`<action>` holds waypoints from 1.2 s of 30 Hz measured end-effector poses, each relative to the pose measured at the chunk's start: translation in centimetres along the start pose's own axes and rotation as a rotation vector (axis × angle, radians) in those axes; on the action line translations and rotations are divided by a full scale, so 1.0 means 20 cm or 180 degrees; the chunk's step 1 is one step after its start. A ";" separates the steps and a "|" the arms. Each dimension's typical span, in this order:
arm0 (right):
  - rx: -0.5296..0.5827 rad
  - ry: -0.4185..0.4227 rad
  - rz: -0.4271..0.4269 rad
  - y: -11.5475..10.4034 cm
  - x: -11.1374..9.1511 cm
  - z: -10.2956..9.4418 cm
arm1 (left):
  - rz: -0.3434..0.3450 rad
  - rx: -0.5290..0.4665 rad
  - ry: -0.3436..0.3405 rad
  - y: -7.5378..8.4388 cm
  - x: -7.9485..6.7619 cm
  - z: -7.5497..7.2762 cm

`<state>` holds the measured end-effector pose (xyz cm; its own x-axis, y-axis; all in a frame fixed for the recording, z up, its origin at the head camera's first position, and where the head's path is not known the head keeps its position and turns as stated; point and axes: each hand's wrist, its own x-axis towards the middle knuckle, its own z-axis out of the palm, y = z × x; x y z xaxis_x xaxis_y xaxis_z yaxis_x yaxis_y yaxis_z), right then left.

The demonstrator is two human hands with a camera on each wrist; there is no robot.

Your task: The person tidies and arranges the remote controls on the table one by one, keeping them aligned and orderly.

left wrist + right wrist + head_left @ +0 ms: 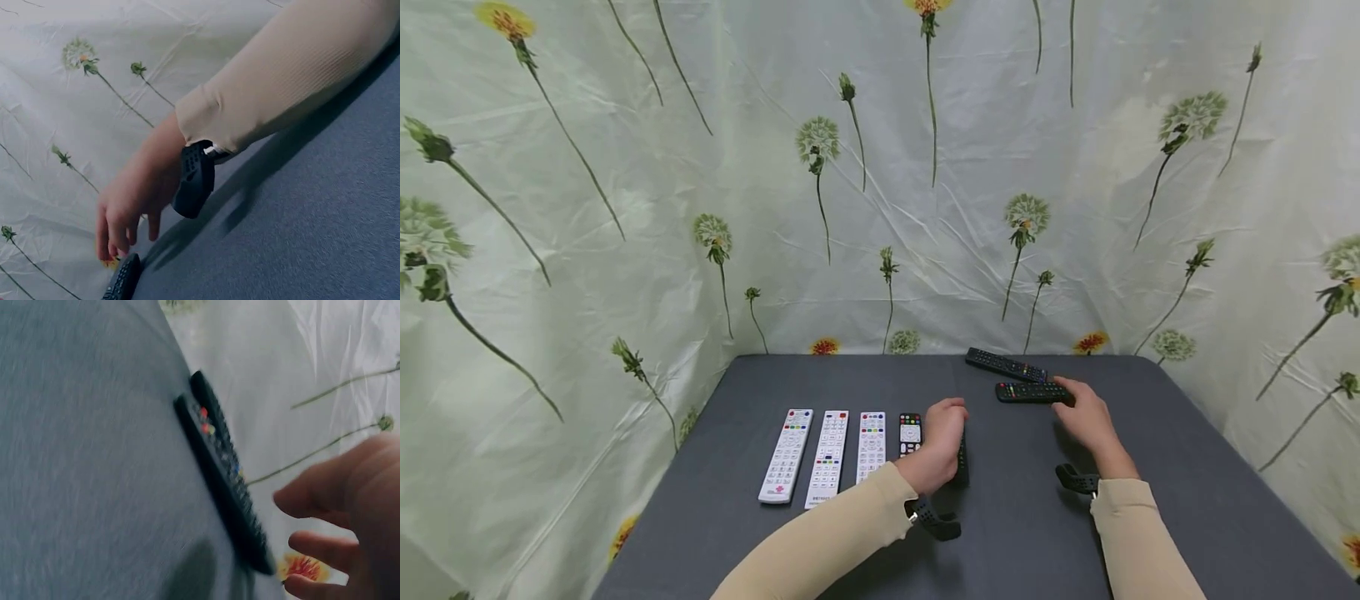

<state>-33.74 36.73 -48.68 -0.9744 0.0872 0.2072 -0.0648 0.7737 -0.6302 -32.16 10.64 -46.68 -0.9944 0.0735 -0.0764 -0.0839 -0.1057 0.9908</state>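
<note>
My left hand [940, 442] hovers by a black remote control [962, 468], partly hidden behind it in the head view. In the left wrist view its fingers hang loosely, with the tips just above the end of that remote [124, 278]. Farther right, my right hand [1090, 423] reaches to the near end of another black remote control [1026, 392], lying crosswise. The right wrist view has the thumb and fingers spread, a gap between them and this remote [215, 478]. Right behind it lies a third black remote control [996, 362], slanted.
Left of my left hand, three white remote controls [786, 457] stand in a row, followed by a black one with white buttons [910, 429]. They lie on a dark grey table [1015, 517]. A flower-print curtain [760, 167] hangs behind the back edge.
</note>
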 end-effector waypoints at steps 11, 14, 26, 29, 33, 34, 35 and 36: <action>-0.0277 0.0018 -0.0136 0.03 0.03 0.05 | -0.0607 -0.0789 -0.0323 0.03 0.14 0.14; -0.0270 0.0122 -0.0143 0.02 0.03 0.04 | -0.0766 -0.0926 -0.0390 0.01 0.17 0.16; -0.0396 -0.0090 -0.0054 0.03 0.03 0.10 | -0.1020 -0.1027 -0.0332 -0.08 0.24 0.22; -0.0397 -0.0025 -0.0080 0.02 0.03 0.12 | -0.1041 -0.1067 -0.0336 -0.09 0.26 0.22; -0.0366 0.0123 -0.0110 0.01 0.03 0.15 | -0.1047 -0.1055 -0.0309 -0.11 0.27 0.24; -0.0364 0.0135 -0.0115 0.00 0.03 0.15 | -0.1040 -0.1045 -0.0294 -0.11 0.27 0.24; -0.0373 0.0146 -0.0123 0.00 0.04 0.15 | -0.1025 -0.1017 -0.0270 -0.11 0.27 0.25; -0.0376 0.0141 -0.0120 -0.01 0.04 0.16 | -0.1008 -0.1009 -0.0232 -0.11 0.27 0.26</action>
<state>-35.15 34.74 -50.79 -0.9611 0.0824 0.2635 -0.0727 0.8452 -0.5294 -36.93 16.34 -48.69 -0.9102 0.2196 -0.3510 -0.4103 -0.3642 0.8361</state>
